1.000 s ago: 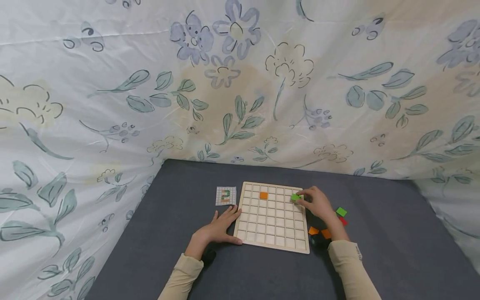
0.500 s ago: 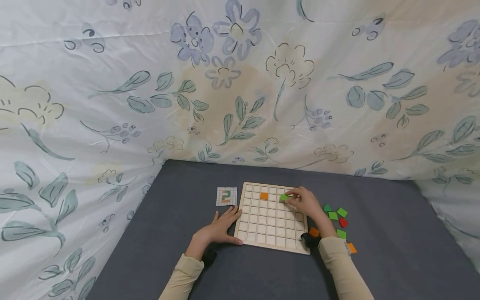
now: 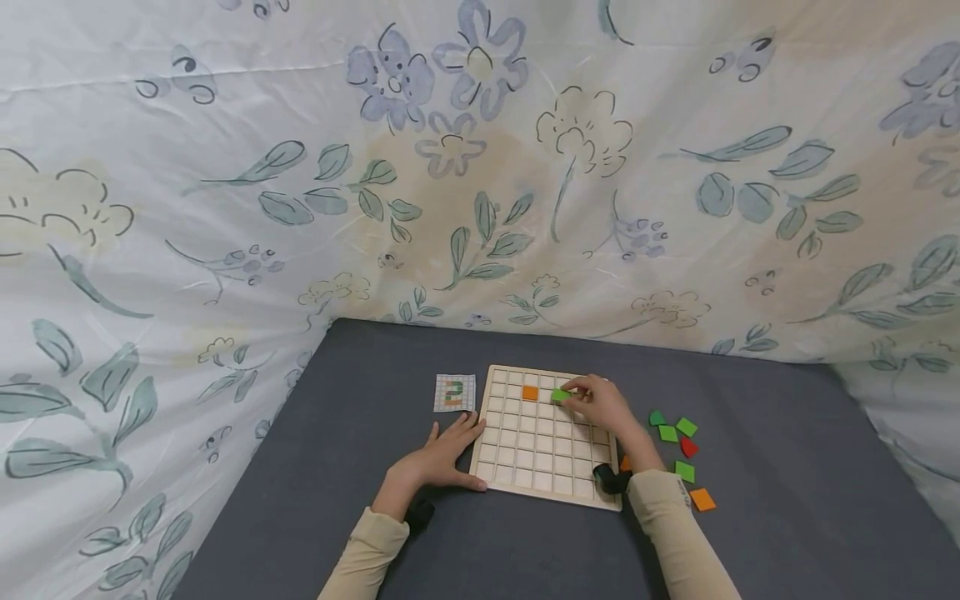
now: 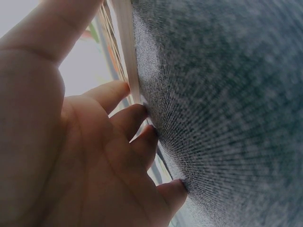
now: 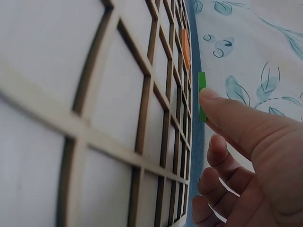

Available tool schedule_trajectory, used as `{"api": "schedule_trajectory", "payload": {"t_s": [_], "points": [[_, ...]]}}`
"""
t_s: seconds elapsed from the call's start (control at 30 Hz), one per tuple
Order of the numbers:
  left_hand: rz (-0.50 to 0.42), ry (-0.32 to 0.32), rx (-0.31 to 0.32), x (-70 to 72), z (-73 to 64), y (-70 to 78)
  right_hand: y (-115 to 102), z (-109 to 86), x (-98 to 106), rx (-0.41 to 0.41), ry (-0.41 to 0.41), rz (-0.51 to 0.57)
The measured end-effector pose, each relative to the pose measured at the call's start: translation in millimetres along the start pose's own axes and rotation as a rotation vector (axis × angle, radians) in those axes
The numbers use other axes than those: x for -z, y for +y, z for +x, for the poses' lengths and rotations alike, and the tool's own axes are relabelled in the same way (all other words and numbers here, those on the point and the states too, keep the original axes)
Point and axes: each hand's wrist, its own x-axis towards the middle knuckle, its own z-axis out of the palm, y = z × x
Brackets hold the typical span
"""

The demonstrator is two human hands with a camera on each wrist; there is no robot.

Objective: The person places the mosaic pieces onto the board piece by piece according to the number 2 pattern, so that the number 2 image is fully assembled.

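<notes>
A wooden grid board [image 3: 482, 450] lies on the dark tabletop. My right hand [image 3: 602, 403] pinches a green square tile [image 3: 559, 396] close over the second row of cells, right of an orange tile [image 3: 530, 392] seated in the same row. In the right wrist view the green tile [image 5: 202, 97] shows edge-on at the thumb [image 5: 222, 106], a little above the grid. My left hand [image 3: 442, 454] rests with spread fingers at the board's left edge. The left wrist view shows its fingertips at the board's side [image 4: 125, 47], on the grey cloth.
A small printed card [image 3: 454, 392] with a coloured grid pattern lies left of the board. Right of the board are several loose tiles: green [image 3: 684, 471], red [image 3: 688, 447] and orange [image 3: 702, 499]. A floral curtain [image 3: 480, 208] hangs behind the table.
My right hand has carried the green tile leftward over the board, from near the right edge toward the orange tile. More loose tiles show behind the right arm. The left hand stays put.
</notes>
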Motion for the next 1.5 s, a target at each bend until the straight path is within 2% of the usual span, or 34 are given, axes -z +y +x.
{"api": "schedule_trajectory", "payload": {"t_s": [0.3, 0.8, 1.5], "points": [[-0.003, 0.003, 0.000, -0.2, 0.6, -0.4, -8, 5.5, -5, -0.003, -0.039, 0.022], [0.003, 0.000, -0.018, 0.1, 0.5, 2.4, -11, 10.2, -13, -0.030, -0.038, 0.053], [-0.003, -0.002, -0.013, 1.4, -1.2, 1.1, -8, 7.3, -6, -0.025, -0.025, 0.046]]}}
